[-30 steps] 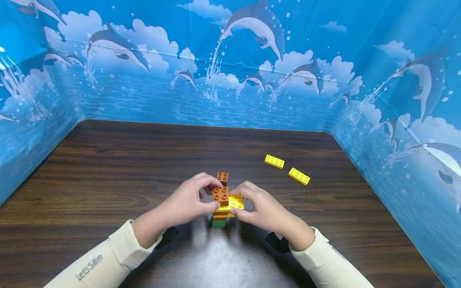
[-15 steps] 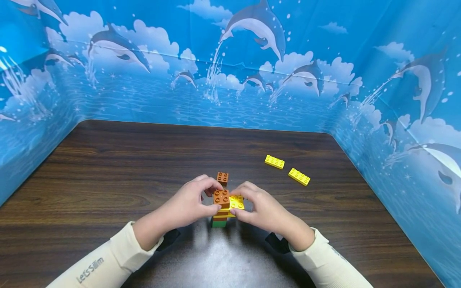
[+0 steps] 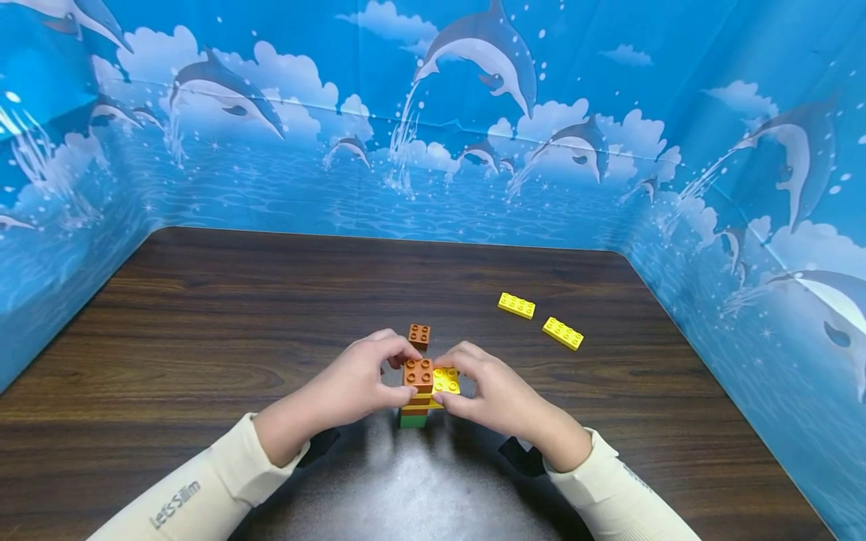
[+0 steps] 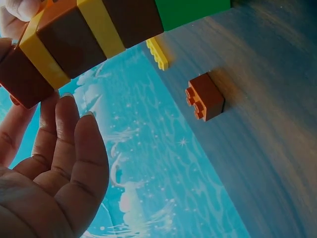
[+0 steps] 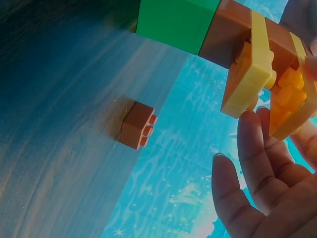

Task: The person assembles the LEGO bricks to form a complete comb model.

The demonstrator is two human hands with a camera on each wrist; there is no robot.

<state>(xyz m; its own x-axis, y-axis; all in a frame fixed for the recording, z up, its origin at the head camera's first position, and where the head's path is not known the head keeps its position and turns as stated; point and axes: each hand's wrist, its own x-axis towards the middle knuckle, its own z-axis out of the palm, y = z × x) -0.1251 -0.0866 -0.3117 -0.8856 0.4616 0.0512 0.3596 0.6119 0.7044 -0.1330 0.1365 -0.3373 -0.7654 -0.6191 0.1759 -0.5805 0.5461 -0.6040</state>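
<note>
A tower of toy building bricks stands between both hands: a green brick (image 3: 413, 421) at the base, then brown bricks alternating with thin yellow ones. On top is an orange-brown brick (image 3: 418, 376), which my left hand (image 3: 358, 379) pinches between thumb and index finger. My right hand (image 3: 490, 387) pinches the upper thin yellow brick (image 3: 446, 380), whose studded end juts out to the right. In the right wrist view, the lower yellow brick (image 5: 245, 74) juts out the same way beneath it. The left wrist view shows the top brick (image 4: 25, 74) against the yellow layer below it.
A loose brown brick (image 3: 419, 336) sits on the dark wooden table (image 3: 237, 300) just behind the tower. Two thin yellow bricks, one farther back (image 3: 516, 305) and another nearer (image 3: 563, 333), lie back right. A blue dolphin-print sheet (image 3: 284, 180) borders the table.
The left hand and the top brown brick have moved slightly down and right onto the tower. The right hand keeps its grip in nearly the same place.
</note>
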